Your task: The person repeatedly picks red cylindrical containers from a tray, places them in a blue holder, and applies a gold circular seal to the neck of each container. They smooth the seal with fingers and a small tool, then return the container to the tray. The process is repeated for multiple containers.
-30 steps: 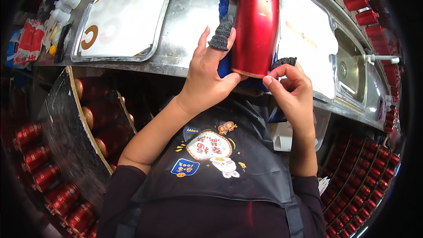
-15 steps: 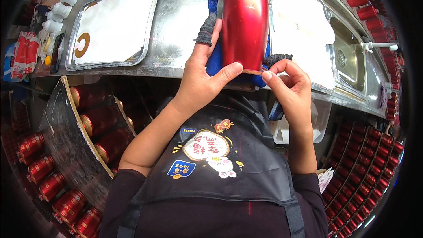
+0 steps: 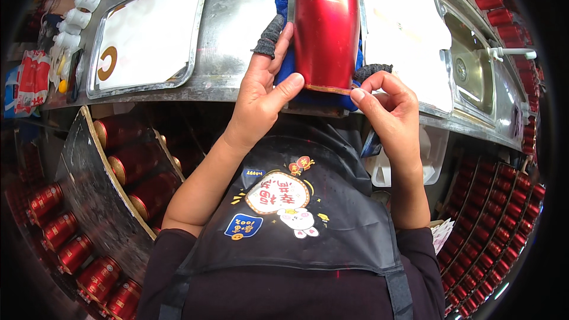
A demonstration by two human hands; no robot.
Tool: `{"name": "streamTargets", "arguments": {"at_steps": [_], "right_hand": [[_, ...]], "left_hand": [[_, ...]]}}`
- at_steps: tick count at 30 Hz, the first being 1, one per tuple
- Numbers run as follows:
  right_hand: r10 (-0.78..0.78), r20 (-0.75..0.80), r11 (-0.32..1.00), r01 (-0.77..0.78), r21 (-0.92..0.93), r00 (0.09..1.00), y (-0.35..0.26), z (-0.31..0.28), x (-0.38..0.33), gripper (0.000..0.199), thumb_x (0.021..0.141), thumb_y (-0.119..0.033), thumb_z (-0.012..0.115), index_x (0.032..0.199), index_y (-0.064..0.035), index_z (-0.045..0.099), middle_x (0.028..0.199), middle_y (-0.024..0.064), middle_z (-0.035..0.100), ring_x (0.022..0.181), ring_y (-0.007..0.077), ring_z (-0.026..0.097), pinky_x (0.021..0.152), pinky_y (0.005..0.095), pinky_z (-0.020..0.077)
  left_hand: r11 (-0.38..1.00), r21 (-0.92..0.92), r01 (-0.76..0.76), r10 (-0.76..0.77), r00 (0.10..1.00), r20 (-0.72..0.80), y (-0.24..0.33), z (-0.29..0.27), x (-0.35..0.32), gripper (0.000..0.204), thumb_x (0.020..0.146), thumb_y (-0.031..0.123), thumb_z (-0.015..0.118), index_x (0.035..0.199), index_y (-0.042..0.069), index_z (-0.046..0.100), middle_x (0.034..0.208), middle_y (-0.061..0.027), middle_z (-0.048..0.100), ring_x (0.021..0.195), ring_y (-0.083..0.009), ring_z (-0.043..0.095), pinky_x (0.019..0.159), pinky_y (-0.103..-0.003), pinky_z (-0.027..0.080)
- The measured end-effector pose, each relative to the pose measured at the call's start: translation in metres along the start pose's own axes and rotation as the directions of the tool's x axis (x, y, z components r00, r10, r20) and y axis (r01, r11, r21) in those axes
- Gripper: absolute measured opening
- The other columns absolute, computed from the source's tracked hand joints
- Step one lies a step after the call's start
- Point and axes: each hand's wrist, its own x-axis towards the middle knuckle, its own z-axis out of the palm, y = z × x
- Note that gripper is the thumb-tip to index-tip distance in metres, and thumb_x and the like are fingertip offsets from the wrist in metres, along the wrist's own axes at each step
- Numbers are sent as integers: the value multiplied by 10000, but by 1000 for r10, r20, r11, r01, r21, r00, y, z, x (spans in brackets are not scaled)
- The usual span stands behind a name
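The left hand [image 3: 261, 92] lay against the red metal flask [image 3: 326, 24], thumb pressed to its lower rim and fingers spread up its left side, the forefinger in a grey knitted finger cot [image 3: 269, 37]; it steadied the flask rather than closing round it. The right hand [image 3: 388, 104] was curled at the flask's lower right corner, thumb and forefinger pinched together on something too small to make out, perhaps a strip or label edge at the rim, with another grey cot on one fingertip. The flask lay on its side on a blue cloth [image 3: 281, 0] at the near edge of the steel table [image 3: 237, 24], its base toward the person.

To do this well, I judged the left thumb should keep firm pressure so the flask could not roll on the cloth while the right hand worked along the rim in small, even pulls.

Room was tight. A shallow steel tray [image 3: 148, 35] with a brown ring in it sat toward the table's left end, another tray [image 3: 409, 29] just right of the flask, and a sink [image 3: 474, 71] with a tap toward the right end. The near edge ran directly under both wrists, so the flask could slip off toward the dark apron [image 3: 284, 219]. Racks of red flasks [image 3: 77, 249] crowded both sides below the table.
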Motion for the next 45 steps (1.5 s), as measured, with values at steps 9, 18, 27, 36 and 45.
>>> {"name": "streamTargets", "arguments": {"at_steps": [9, 18, 27, 36, 45], "right_hand": [[16, -11, 999, -16, 29, 1000, 1, -1, -1, 133, 931, -88, 723, 871, -35, 617, 719, -58, 585, 590, -26, 463, 506, 165, 278], [28, -10, 999, -27, 34, 1000, 3, -1, -1, 140, 919, -102, 729, 855, -65, 610, 715, -88, 549, 586, -37, 408, 506, 170, 242], [17, -6, 999, -16, 48, 1000, 2, -2, -1, 141, 926, -92, 718, 857, -46, 606, 722, -71, 571, 598, -34, 438, 518, 172, 263], [16, -5, 997, -16, 71, 1000, 5, -3, 0, 140, 932, -89, 715, 850, -41, 613, 684, -70, 580, 573, -27, 454, 513, 174, 287], [10, -10, 1000, -10, 29, 1000, 3, -3, -1, 145, 926, -90, 714, 839, -41, 609, 670, -73, 578, 570, -28, 461, 517, 171, 300]], "left_hand": [[991, 111, -80, 82, 997, -11, -7, 8, 0, 791, 973, 100, 661, 1595, -16, 186, 1652, -205, 265, 1507, -268, 312, 1222, -382, 264], [1000, 14, -17, 18, 1000, -17, -3, 4, -1, 704, 1007, 50, 563, 1596, -11, 183, 1654, -193, 273, 1525, -262, 283, 1227, -388, 252], [1000, 13, -15, 15, 1000, -3, -2, 6, -3, 718, 996, 23, 569, 1595, -8, 174, 1665, -195, 242, 1514, -252, 296, 1224, -379, 258], [988, 139, -65, 65, 998, 5, -2, 11, -3, 755, 989, 63, 622, 1584, -50, 173, 1657, -213, 245, 1484, -254, 341, 1201, -376, 297], [989, 130, -75, 86, 993, -83, -5, 11, -8, 677, 990, 62, 594, 1562, -66, 256, 1629, -208, 313, 1479, -256, 356, 1204, -381, 284]]}}
